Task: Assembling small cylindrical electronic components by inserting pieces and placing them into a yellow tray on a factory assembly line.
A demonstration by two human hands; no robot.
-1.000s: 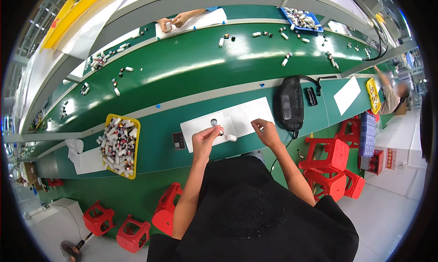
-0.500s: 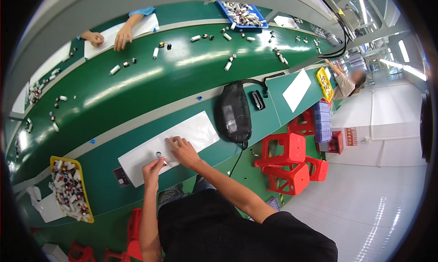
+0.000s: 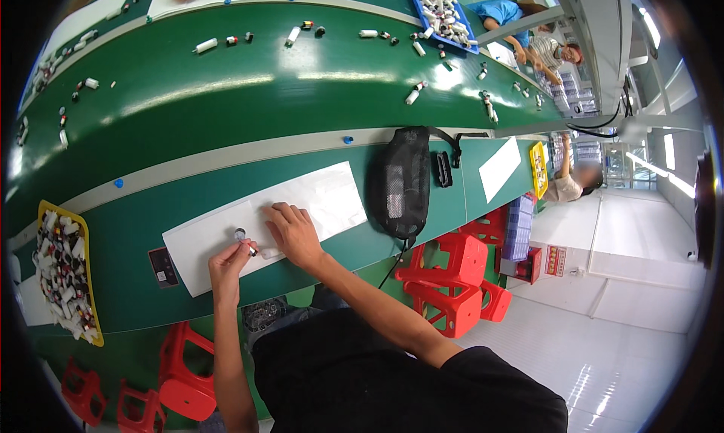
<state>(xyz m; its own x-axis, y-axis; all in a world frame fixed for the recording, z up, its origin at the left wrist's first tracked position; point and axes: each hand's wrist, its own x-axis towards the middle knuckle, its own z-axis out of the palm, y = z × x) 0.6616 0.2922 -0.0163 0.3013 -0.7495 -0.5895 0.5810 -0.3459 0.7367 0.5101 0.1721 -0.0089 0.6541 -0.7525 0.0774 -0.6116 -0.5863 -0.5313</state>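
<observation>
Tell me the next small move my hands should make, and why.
Probably bring the right hand to the white cylinder and steady it: the cylinder lies on the white paper close by that hand, which appears to hold nothing, while the left hand pinches a small part beside it.

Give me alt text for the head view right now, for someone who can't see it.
A person's left hand pinches a small piece over a white sheet on a green bench, the right hand over the same sheet. A yellow basket heaped with small white and dark cylinders sits at left, a black bag at right.
</observation>
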